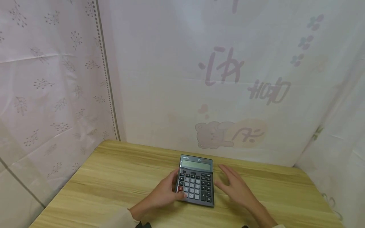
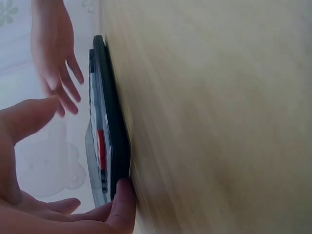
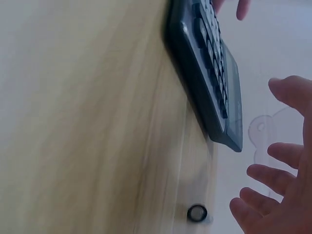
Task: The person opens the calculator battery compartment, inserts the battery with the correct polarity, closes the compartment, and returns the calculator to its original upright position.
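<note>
A dark grey desk calculator point(image 1: 195, 182) with a display along its top lies face up on the wooden table. My left hand point(image 1: 166, 190) is at its left side, with fingertips right at the calculator's edge point(image 2: 117, 141). In the left wrist view the left thumb point(image 2: 34, 114) is raised above the keys; from the head it overlaps the lower left keys. To the right of the calculator is my right hand point(image 1: 236, 186), fingers spread and loosely bent, holding nothing. The right wrist view shows a gap between that hand point(image 3: 287, 180) and the calculator point(image 3: 207, 73).
The wood-grain table point(image 1: 114, 177) ends at a pale printed curtain point(image 1: 159, 104) behind the calculator. Another patterned curtain point(image 1: 51, 95) hangs at the left. A small round dark-rimmed thing point(image 3: 197, 213) shows near the table's far edge in the right wrist view.
</note>
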Motion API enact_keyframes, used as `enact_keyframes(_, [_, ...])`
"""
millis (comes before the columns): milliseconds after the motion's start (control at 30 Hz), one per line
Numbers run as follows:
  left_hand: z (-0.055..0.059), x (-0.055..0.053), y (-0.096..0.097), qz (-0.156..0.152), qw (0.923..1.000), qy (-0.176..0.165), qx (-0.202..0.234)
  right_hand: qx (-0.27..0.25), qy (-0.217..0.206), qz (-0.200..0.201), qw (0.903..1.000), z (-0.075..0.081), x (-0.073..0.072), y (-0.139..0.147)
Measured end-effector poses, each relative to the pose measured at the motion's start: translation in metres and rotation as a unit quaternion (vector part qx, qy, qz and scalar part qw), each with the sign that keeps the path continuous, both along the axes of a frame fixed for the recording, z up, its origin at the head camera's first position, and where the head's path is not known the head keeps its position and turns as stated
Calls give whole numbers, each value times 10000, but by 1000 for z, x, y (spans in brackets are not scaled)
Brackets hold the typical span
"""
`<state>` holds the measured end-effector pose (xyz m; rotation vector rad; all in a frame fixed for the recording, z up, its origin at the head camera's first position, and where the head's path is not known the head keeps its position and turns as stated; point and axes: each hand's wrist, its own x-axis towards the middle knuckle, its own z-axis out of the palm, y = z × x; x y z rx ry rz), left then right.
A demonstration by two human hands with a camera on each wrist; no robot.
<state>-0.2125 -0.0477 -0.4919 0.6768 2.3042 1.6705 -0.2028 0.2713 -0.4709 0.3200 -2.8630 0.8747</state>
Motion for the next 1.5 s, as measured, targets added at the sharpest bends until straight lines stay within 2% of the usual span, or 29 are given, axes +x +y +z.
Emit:
enact_keyframes(233, [-2,5,0,55,9993,251,-270,-502,-45,38,9987,-4,-21,-12])
enact_keyframes(400, [-2,6,0,122,9979,366,-511,-661,-15,83,9978,-6,-34,-19])
enact_keyframes(633, [-2,5,1,139,9976,381,-559,-982,-330,-123,9945,-3,-48,-26])
enact_keyframes(833, [-3,4,1,96,9978,416,-500,-1053,-345,-275,9935,-2,-53,-29])
enact_keyframes(1100, [-5,2,-1,244,9962,533,-639,-959,-253,-258,9947,-5,-57,-30])
enact_keyframes(1300, [-7,1,-2,533,9887,680,-1228,-898,-318,-273,9951,-4,-57,-32])
enact_keyframes(1500, [-2,0,1,679,9817,635,-1659,-841,-404,-339,9951,-1,-58,-34])
